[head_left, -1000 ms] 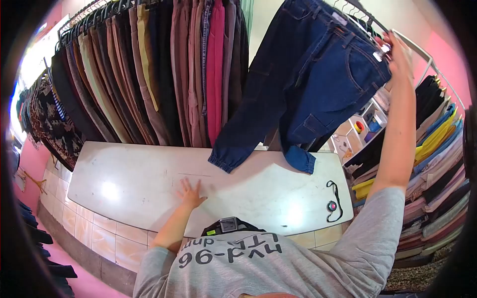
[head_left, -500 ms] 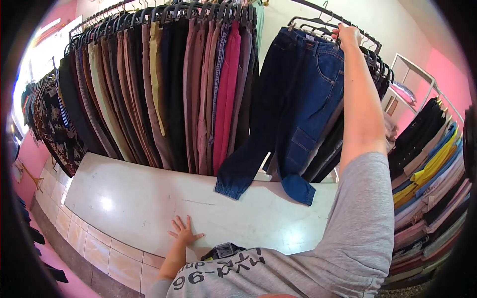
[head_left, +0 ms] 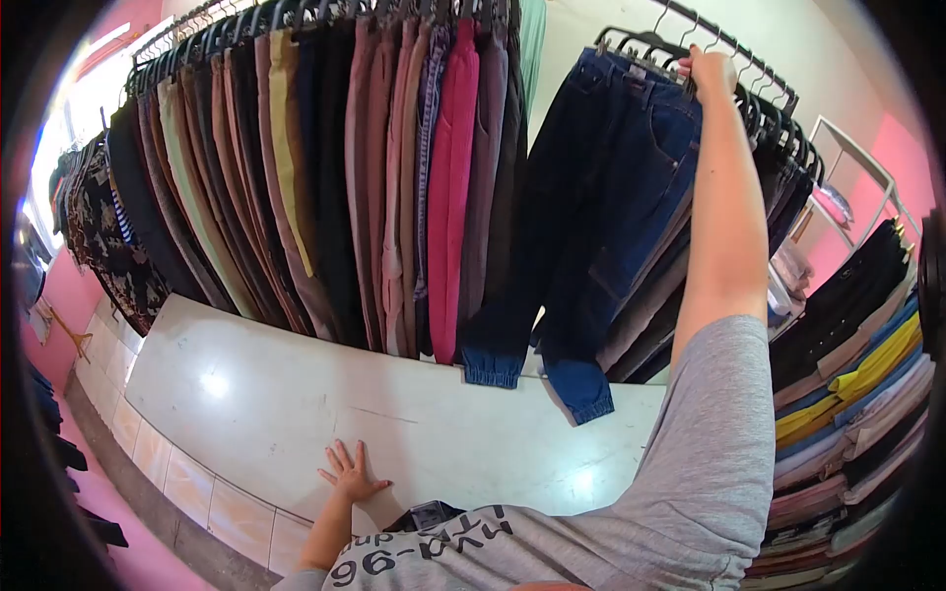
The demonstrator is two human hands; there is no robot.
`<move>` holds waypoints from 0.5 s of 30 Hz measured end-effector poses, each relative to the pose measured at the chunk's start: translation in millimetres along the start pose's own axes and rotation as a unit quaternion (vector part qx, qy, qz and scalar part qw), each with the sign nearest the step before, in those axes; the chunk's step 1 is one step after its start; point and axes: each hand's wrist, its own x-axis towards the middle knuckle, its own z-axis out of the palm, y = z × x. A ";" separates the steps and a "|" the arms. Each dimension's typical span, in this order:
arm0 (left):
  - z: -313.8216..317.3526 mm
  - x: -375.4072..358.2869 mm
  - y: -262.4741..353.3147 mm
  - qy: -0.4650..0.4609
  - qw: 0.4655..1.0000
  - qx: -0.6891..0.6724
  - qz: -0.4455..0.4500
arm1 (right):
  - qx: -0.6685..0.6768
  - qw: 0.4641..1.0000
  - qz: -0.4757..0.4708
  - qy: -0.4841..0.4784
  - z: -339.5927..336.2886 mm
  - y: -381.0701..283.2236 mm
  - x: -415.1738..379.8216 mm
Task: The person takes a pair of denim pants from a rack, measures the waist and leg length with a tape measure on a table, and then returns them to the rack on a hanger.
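My right hand [head_left: 711, 75] is raised to the rail, its fingers closed at the right end of a black clothes hanger [head_left: 645, 39]. From that hanger hangs a pair of dark blue jeans [head_left: 616, 167] with elastic cuffs, which reach down over the back edge of the white table [head_left: 266, 384]. The fingertips are partly hidden behind the hand. My left hand [head_left: 352, 475] lies flat on the tabletop with its fingers spread, holding nothing.
A long row of hanging trousers [head_left: 370, 187] fills the rack to the left. More dark garments hang on black hangers along the rail [head_left: 734, 44] at right. Stacked clothes [head_left: 847, 394] stand at far right, beside a white metal shelf frame [head_left: 852, 148]. Tiled floor [head_left: 187, 488] shows at lower left.
The jeans and hanger now appear further right in view, and the cuffs have swung and turned. My right hand keeps its grip. My left hand stays spread on the table.
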 end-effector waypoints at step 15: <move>1.7 2.1 -4.7 0.008 1.000 0.017 0.006 | 0.074 0.989 0.104 0.070 61.3 294.2 -430.2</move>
